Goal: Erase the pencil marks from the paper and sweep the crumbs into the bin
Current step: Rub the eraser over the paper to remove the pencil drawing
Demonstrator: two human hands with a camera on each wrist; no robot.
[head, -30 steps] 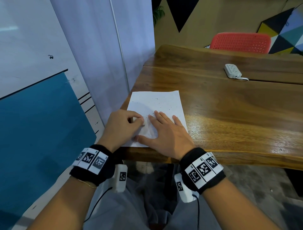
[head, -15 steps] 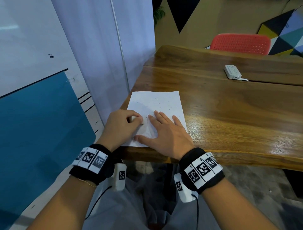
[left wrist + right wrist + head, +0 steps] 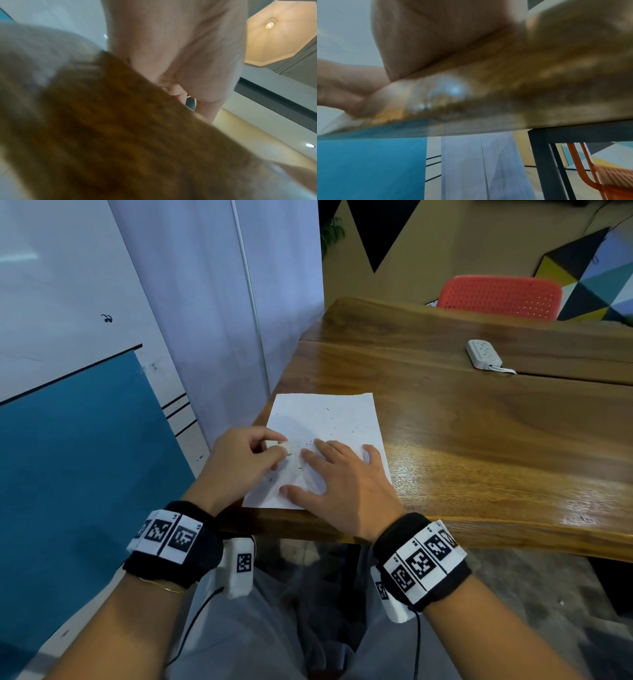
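One white sheet of paper with scattered dark eraser crumbs lies at the near left corner of a glossy brown wooden table; one white power strip and one red perforated chair stand beyond, beside a blue-and-white wall; the left hand pinches one small white eraser on the sheet; the right hand, fingers spread flat, presses the paper just beside it.

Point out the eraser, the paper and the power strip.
eraser point(image 3: 281, 445): head view, exposed white end past the left fingers.
paper point(image 3: 329, 416): head view, bare far half of the sheet.
power strip point(image 3: 483, 355): head view, middle of its top face.
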